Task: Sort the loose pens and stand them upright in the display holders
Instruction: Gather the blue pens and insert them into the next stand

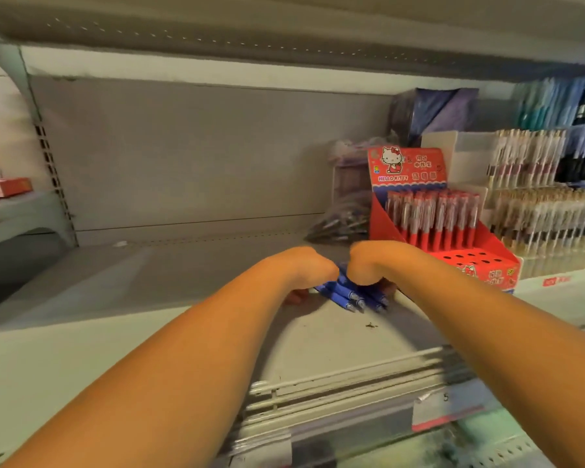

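Note:
A bunch of several blue pens (350, 294) lies on the grey shelf (169, 275), tips pointing toward me. My left hand (309, 269) and my right hand (368, 265) are both curled down over the bunch from the two sides, gripping it, with the fingers mostly hidden behind the wrists. Just right of my hands stands a red Hello Kitty display holder (480, 261). Its back rows hold red pens (433, 217) upright, and its front rows show empty holes.
A bag of loose pens (341, 221) lies behind the red holder's left side. Clear tiered racks full of upright pens (537, 197) fill the right end of the shelf. Red boxes (4, 187) sit on a neighbouring shelf at far left. A price rail (352, 383) runs along the front edge.

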